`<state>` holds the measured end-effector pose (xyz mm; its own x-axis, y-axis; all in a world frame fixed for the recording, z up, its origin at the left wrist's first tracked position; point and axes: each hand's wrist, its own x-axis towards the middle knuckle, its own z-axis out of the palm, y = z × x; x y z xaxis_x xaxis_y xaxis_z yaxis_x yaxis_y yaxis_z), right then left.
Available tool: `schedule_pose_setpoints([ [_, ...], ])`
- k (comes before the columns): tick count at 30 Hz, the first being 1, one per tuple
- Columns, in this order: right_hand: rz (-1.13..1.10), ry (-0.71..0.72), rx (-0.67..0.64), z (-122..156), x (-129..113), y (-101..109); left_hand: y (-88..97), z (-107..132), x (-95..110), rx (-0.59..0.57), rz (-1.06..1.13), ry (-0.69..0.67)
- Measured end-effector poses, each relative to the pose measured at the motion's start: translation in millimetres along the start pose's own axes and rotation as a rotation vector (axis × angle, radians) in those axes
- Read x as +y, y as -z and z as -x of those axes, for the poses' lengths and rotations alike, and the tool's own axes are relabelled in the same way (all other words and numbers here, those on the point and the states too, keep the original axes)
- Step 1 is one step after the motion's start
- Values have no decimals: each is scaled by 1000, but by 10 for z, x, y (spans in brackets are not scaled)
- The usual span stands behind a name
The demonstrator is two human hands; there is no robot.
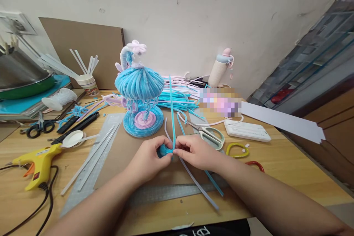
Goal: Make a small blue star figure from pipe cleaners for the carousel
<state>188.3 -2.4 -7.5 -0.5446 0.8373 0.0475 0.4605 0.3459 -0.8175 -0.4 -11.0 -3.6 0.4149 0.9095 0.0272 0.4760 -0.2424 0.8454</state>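
Observation:
My left hand (152,156) is closed around a small blue coil of pipe cleaner (163,150). Against the coil's right side, my right hand (195,152) pinches a long blue pipe cleaner (172,114) that stands upright from the fingers. The fingers partly hide where coil and strand meet. A lilac pipe cleaner (199,184) and another blue one (214,183) run out below my right hand. Behind my hands stands a jellyfish-shaped pipe-cleaner piece (139,83), with a blue ribbed top and a round blue and pink base (128,125).
Scissors (207,132) lie right of my hands on cardboard (116,169). A yellow glue gun (40,162), black scissors (41,126) and glue sticks (88,158) lie left. Loose blue pipe cleaners (177,99), a bottle (219,70) and a white device (247,131) are farther back.

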Motion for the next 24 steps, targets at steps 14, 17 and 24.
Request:
schedule_pose_setpoints([
  [14,-499,-129,40,-38,42,-67,-4,-31,-9,81,275,122],
  [17,-518,-137,69,-49,64,-104,13,-29,-6,51,242,147],
  [24,-532,-174,14,-50,69,-79,19,-5,-19,67,33,43],
])
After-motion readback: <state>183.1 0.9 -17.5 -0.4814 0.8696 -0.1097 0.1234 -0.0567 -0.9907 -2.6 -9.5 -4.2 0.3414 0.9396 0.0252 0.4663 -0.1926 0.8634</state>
